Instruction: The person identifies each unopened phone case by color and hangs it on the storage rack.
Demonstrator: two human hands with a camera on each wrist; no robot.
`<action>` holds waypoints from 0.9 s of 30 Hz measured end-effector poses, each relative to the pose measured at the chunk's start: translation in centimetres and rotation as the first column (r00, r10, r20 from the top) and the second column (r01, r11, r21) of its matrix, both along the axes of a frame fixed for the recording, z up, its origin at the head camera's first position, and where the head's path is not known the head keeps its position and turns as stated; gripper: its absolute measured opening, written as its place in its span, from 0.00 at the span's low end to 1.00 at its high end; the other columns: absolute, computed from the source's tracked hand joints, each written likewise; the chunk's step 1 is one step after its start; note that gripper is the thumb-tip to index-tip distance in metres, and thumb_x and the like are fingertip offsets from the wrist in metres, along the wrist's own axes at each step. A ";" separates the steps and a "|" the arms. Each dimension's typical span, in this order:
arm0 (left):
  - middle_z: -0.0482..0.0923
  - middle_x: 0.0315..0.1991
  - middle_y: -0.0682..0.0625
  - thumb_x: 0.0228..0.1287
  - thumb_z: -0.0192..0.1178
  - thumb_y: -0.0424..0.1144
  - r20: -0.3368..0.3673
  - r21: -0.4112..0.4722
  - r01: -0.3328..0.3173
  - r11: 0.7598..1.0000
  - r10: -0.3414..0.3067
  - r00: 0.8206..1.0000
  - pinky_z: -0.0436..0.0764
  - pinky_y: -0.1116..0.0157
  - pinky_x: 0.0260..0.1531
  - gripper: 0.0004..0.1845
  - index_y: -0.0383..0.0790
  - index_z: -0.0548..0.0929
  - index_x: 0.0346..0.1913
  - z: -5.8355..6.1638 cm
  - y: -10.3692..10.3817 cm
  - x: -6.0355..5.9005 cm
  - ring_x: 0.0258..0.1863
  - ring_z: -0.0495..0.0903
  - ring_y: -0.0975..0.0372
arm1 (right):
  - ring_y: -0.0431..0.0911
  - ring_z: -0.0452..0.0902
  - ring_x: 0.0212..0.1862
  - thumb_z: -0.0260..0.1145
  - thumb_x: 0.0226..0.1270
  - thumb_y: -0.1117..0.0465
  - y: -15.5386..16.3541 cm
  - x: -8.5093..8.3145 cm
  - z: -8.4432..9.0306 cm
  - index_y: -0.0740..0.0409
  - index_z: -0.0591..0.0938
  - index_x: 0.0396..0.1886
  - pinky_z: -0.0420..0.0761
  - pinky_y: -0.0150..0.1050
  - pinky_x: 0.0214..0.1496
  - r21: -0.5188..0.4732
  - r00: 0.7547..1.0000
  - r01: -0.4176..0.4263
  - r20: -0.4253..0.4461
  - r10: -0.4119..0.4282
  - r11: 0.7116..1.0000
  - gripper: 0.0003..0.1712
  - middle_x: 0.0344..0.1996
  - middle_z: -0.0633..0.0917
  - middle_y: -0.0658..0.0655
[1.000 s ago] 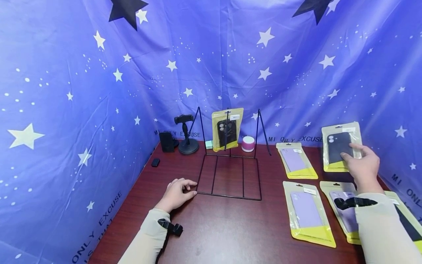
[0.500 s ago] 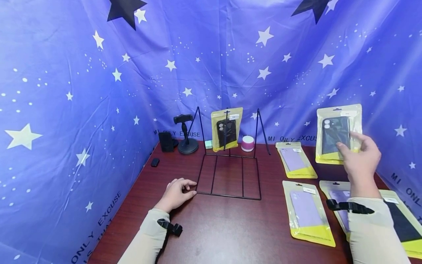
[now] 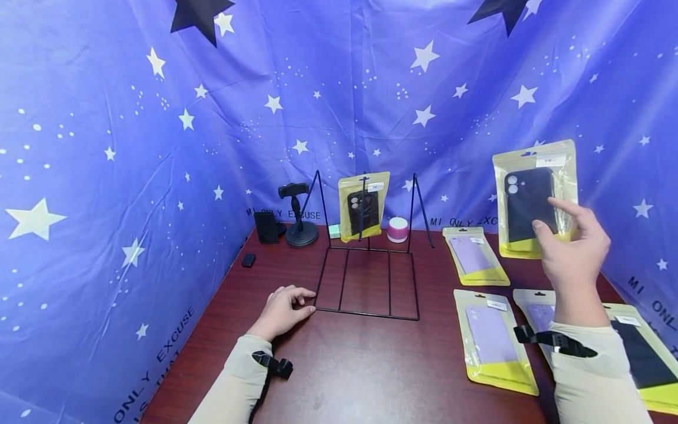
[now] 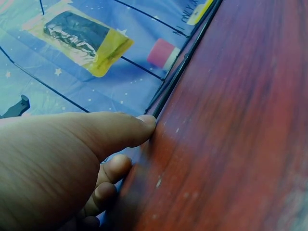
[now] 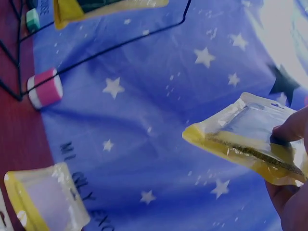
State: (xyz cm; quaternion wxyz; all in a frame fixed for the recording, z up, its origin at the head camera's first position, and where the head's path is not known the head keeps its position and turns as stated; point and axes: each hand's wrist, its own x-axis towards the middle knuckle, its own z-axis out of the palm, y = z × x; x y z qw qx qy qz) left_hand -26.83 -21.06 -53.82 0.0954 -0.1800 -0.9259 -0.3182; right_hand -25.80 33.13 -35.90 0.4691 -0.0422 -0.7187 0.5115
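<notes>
At the front left corner of a black wire display rack point(image 3: 365, 316), my left hand point(image 3: 282, 310) pinches the frame between thumb and forefinger. The left wrist view has the thumb point(image 4: 130, 127) against the wire point(image 4: 180, 67); the forefinger is mostly hidden behind it. My right hand point(image 3: 577, 250) holds a packaged black phone case point(image 3: 529, 200) by its right edge, raised above the table. Its clear pouch has a yellow bottom and a hang hole at the top. Another packaged black phone case point(image 3: 365, 212) hangs on the rack's middle hook.
Packaged purple phone cases point(image 3: 492, 335) and another black phone case point(image 3: 648, 356) lie on the right of the table. Behind the rack are a pink-and-white jar point(image 3: 398, 229) and a mint block point(image 3: 334, 231). A black phone stand point(image 3: 302, 234) stands back left.
My right hand has lifted the packaged black phone case off the table's right side and moved it up and slightly left. My left hand has stayed at the rack's corner.
</notes>
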 end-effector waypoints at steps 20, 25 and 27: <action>0.75 0.31 0.63 0.61 0.77 0.47 0.027 -0.007 -0.009 1.000 0.009 1.000 0.67 0.53 0.52 0.15 0.58 0.91 0.51 -0.1 -0.1 -0.1 0.37 0.72 0.65 | 0.40 0.75 0.47 0.75 0.52 0.79 -5.4 5.0 4.0 0.69 0.88 0.53 0.67 0.28 0.39 0.161 0.942 -0.182 -0.254 0.219 0.970 0.25 0.42 0.85 0.45; 0.75 0.31 0.63 0.61 0.77 0.47 0.038 0.000 -0.009 1.000 0.009 0.999 0.63 0.47 0.67 0.15 0.59 0.90 0.51 -0.1 -0.1 -0.2 0.37 0.73 0.66 | 0.43 0.75 0.47 0.74 0.52 0.79 -5.9 6.3 4.8 0.72 0.85 0.56 0.71 0.30 0.45 0.157 0.909 -0.258 -0.294 0.294 0.953 0.28 0.44 0.85 0.52; 0.75 0.32 0.63 0.61 0.77 0.47 0.039 0.002 -0.007 1.000 0.007 0.999 0.65 0.48 0.65 0.15 0.59 0.90 0.51 0.0 -0.1 -0.2 0.37 0.72 0.66 | 0.44 0.74 0.48 0.74 0.53 0.78 -6.0 6.8 5.1 0.73 0.84 0.58 0.71 0.30 0.47 0.163 0.902 -0.270 -0.302 0.308 0.949 0.29 0.46 0.85 0.54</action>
